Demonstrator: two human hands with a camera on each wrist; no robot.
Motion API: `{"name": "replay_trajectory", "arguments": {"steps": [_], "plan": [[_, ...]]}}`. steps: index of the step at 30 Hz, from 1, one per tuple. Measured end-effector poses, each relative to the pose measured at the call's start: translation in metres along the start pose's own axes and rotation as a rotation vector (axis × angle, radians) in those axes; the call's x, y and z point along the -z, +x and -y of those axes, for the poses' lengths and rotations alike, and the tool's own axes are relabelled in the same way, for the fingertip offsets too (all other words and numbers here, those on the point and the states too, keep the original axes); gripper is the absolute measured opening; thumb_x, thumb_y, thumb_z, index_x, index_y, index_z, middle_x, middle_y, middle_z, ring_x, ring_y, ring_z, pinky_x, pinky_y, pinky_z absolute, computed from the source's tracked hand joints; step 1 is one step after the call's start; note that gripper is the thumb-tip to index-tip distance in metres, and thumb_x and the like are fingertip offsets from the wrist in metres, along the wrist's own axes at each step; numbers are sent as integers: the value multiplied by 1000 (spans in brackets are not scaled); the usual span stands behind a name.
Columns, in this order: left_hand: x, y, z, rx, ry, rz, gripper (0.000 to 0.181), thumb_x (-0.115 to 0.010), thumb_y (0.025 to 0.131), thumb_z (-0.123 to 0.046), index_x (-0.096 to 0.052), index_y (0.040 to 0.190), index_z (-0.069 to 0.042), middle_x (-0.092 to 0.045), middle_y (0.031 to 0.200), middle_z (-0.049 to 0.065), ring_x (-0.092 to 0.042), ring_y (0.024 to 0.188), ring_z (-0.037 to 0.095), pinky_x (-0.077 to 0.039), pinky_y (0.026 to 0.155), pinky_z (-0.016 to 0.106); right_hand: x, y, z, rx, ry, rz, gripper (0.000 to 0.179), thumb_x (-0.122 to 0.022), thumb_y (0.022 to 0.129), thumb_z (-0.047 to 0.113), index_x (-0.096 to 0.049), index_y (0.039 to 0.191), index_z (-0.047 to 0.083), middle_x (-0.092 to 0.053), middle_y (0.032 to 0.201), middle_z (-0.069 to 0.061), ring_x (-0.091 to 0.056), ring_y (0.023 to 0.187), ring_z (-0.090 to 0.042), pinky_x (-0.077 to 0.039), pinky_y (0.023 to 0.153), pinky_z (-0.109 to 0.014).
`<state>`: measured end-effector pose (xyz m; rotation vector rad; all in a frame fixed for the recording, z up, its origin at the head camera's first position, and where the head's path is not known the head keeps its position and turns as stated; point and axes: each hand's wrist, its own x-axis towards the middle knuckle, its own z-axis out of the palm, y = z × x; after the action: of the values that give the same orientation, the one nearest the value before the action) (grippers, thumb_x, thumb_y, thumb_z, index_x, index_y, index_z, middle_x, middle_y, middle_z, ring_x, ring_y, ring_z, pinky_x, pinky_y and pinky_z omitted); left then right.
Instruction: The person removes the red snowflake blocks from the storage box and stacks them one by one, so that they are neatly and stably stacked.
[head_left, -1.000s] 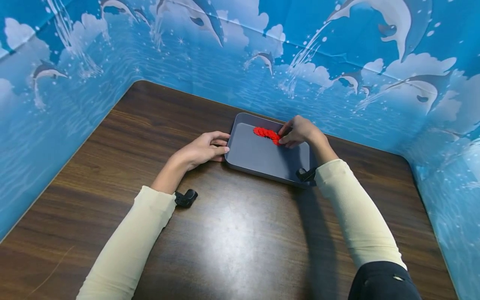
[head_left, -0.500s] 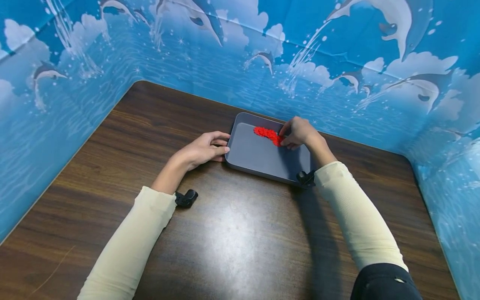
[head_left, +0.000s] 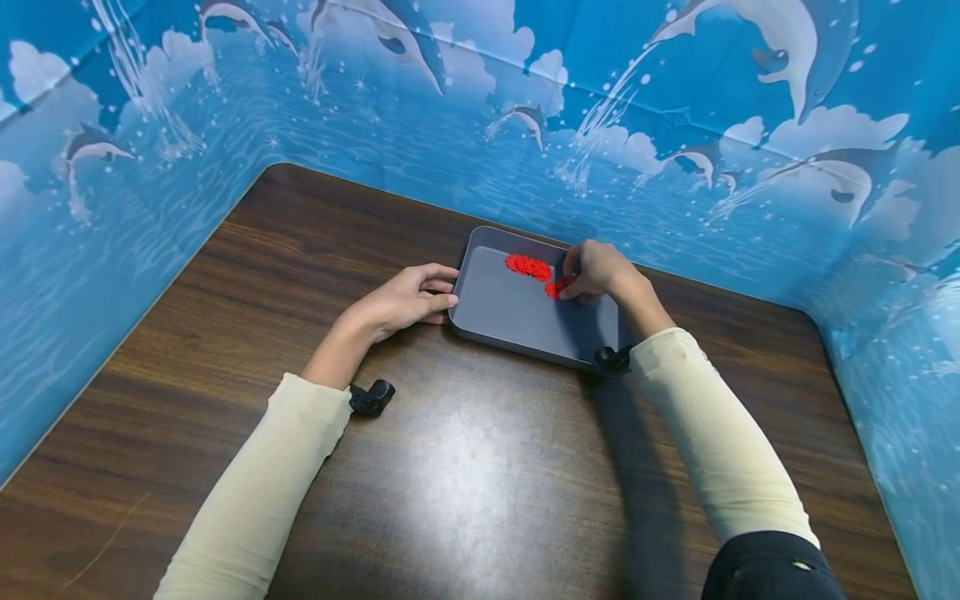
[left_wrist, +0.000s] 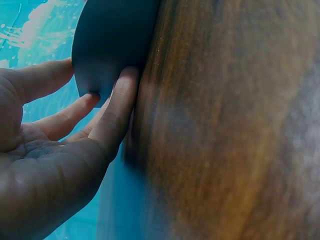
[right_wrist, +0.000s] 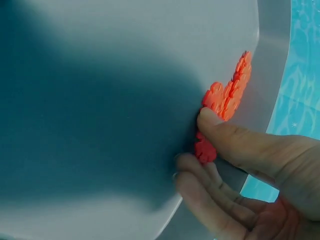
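A grey tray (head_left: 517,313) lies near the table's back edge, with red scalloped discs (head_left: 523,265) overlapping in a row inside its back part. My left hand (head_left: 401,298) steadies the tray's left side; in the left wrist view, fairly straight fingers (left_wrist: 112,117) touch the outer wall. Over the tray's right part, my right hand (head_left: 600,271) pinches a small group of red scalloped discs (right_wrist: 205,150) between thumb and fingers, low over the tray floor. Part of that group is hidden by the thumb (right_wrist: 212,120). A narrow gap parts it from the row in the head view.
Brown wood-grain table (head_left: 360,500) surrounds the tray. A blue dolphin-print cloth (head_left: 465,150) rises behind the table and along its sides. Black wrist cameras (head_left: 372,398) sit on both wrists.
My right hand has moved slightly right and toward me with the pinched discs. A gap has opened between them and the rest of the row. The left hand and tray stay in place.
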<state>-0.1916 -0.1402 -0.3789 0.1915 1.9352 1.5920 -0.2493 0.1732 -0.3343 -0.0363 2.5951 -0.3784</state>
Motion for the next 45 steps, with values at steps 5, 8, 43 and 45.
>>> {"name": "replay_trajectory", "arguments": {"steps": [5,8,43,45], "plan": [[-1,0,0,2,-4,2,59,-56,113,-9,-33,168,-7,-42,165,22,-53,147,37,-56,118,49,-1,0,-7,17,89,-55,19,-84,95,11,-71,107,3,-73,91,-12,-74,74,-19,-68,77,-40],[-1,0,0,5,-4,4,60,-56,113,-9,-33,168,-7,-41,166,22,-53,147,37,-56,118,49,-1,-1,-14,42,229,-59,12,-80,97,2,-71,104,-1,-76,91,-15,-75,73,-18,-71,78,-41],[-2,4,1,6,-9,-1,59,-54,113,-9,-32,168,-6,-41,165,23,-52,147,37,-55,119,50,40,-66,-151,-20,611,103,26,-64,108,6,-64,132,-6,-79,103,-5,-79,94,-17,-70,92,-41],[-3,4,1,7,-12,0,59,-54,113,-8,-31,168,-6,-41,166,23,-52,147,37,-55,120,50,37,-69,-163,-36,635,120,27,-63,108,5,-62,133,-6,-78,103,-4,-79,94,-16,-70,92,-40]]}}
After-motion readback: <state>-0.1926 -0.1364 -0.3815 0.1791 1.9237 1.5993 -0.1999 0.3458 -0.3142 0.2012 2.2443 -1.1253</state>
